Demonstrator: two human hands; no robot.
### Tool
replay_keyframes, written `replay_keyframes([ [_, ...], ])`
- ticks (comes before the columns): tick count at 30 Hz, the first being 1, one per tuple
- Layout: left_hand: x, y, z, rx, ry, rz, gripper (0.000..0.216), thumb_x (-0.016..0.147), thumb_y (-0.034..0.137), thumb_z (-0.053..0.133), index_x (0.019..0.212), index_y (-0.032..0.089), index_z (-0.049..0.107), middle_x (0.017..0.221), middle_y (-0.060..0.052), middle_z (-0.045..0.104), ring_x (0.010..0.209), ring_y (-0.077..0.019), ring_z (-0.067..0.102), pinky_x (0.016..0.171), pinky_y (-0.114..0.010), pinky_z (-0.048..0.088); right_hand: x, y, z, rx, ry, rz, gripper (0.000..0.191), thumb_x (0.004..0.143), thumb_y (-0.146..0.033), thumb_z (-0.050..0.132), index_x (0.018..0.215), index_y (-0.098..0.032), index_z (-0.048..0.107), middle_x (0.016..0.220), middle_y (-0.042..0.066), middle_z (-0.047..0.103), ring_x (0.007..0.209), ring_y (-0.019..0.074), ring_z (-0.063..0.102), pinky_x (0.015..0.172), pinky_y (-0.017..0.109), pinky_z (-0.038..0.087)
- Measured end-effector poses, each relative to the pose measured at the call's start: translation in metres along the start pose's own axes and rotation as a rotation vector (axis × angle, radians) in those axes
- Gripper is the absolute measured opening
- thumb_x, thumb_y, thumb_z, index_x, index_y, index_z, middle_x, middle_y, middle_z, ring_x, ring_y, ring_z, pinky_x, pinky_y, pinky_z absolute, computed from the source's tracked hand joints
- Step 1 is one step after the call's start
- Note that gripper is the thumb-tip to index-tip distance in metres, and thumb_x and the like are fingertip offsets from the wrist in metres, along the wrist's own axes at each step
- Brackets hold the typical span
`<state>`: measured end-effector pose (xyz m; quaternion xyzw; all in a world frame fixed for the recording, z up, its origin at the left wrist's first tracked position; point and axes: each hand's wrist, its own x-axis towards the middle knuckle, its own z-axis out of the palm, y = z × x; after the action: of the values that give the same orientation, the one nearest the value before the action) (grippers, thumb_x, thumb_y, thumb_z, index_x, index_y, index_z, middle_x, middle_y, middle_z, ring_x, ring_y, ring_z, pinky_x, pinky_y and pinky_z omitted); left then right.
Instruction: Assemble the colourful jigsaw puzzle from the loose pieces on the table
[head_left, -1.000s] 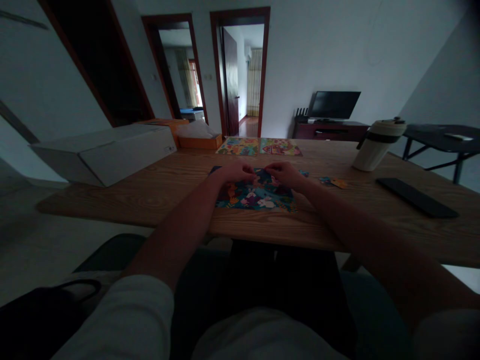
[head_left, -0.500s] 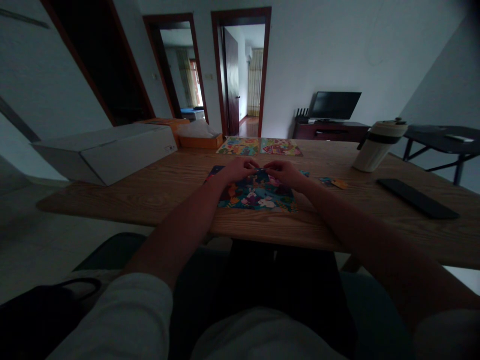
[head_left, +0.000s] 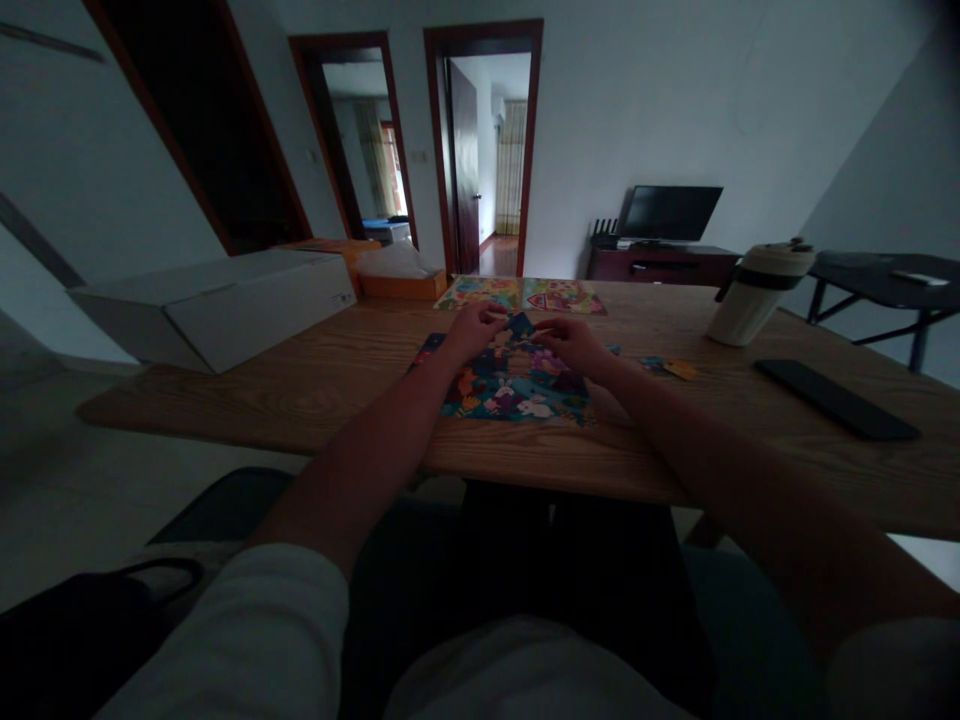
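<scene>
A: Item one, puzzle piece (head_left: 520,324). Where is it logged?

B: Lifted just above the far edge of the jigsaw puzzle (head_left: 517,385), between the two hands. The left hand (head_left: 474,332) pinches it at its left side with thumb and forefinger; the right hand (head_left: 571,343) has its fingertips at or just beside the right side, though whether they truly grip it cannot be told in this dim light.

A: Which hand is nearer?

B: The left; the piece sits against its fingertips. The two hands come at it from opposite sides, so it lies along the line between them, running left to right across the table (head_left: 315,380).

A: Appearance?

B: Small, flat, dark blue, tilted up a little. Its outline is too small to read. The puzzle below is a flat rectangle, blue ground with bright cartoon figures, lying square to the near table edge, directly ahead of the person.

A: Nearby entries?

B: Loose pieces (head_left: 667,367) to the right, two other puzzles (head_left: 521,294) at the far edge, a tumbler (head_left: 754,295), a dark flat slab (head_left: 836,398), a white box (head_left: 217,305).
</scene>
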<state>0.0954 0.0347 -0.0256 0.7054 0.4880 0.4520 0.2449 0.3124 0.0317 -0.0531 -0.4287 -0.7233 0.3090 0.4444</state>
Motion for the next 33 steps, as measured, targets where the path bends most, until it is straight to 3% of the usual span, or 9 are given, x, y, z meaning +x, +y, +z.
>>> replay_keyframes([
  [5, 0.004, -0.007, 0.003, -0.006, -0.073, -0.009, 0.023, 0.085, 0.017, 0.067, 0.108, 0.014, 0.069, 0.087, -0.007, 0.073, 0.073, -0.0147, 0.066, 0.066, -0.024, 0.049, 0.002, 0.001, 0.001, -0.039, 0.038, -0.021, 0.017, 0.085, -0.022, 0.069, 0.100, -0.017, 0.074, 0.100, 0.009, 0.076, 0.087, 0.0182, 0.069, 0.079, 0.030, 0.053],
  [11, 0.005, -0.010, 0.003, 0.030, -0.094, 0.032, 0.026, 0.085, 0.017, 0.066, 0.110, 0.012, 0.070, 0.089, -0.009, 0.074, 0.078, -0.0162, 0.068, 0.071, -0.026, 0.051, 0.001, 0.005, 0.000, -0.031, 0.036, 0.070, 0.035, 0.087, -0.026, 0.069, 0.119, -0.014, 0.068, 0.094, 0.011, 0.076, 0.071, 0.0166, 0.067, 0.064, 0.028, 0.052],
  [20, 0.001, -0.005, 0.001, 0.100, -0.120, 0.077, 0.029, 0.088, 0.017, 0.062, 0.115, 0.015, 0.071, 0.095, -0.008, 0.074, 0.082, -0.0163, 0.067, 0.075, -0.027, 0.051, -0.003, -0.004, -0.002, -0.057, 0.022, 0.107, 0.026, 0.086, -0.025, 0.069, 0.109, -0.014, 0.074, 0.091, 0.010, 0.076, 0.071, 0.0165, 0.065, 0.065, 0.028, 0.051],
  [25, 0.003, -0.006, 0.004, 0.119, -0.140, 0.101, 0.030, 0.090, 0.018, 0.059, 0.117, 0.015, 0.072, 0.101, -0.009, 0.075, 0.086, -0.0169, 0.066, 0.080, -0.029, 0.052, -0.005, -0.008, -0.002, -0.096, -0.012, 0.056, 0.017, 0.087, -0.023, 0.067, 0.098, -0.013, 0.076, 0.090, 0.010, 0.076, 0.071, 0.0160, 0.064, 0.066, 0.027, 0.049],
  [33, -0.002, 0.002, 0.006, 0.137, -0.165, 0.129, 0.031, 0.093, 0.019, 0.056, 0.119, 0.014, 0.071, 0.107, -0.011, 0.074, 0.090, -0.0188, 0.066, 0.084, -0.032, 0.051, -0.006, -0.011, -0.002, -0.148, 0.012, 0.116, 0.019, 0.088, -0.025, 0.065, 0.099, -0.013, 0.076, 0.091, 0.010, 0.076, 0.073, 0.0169, 0.065, 0.068, 0.029, 0.049],
])
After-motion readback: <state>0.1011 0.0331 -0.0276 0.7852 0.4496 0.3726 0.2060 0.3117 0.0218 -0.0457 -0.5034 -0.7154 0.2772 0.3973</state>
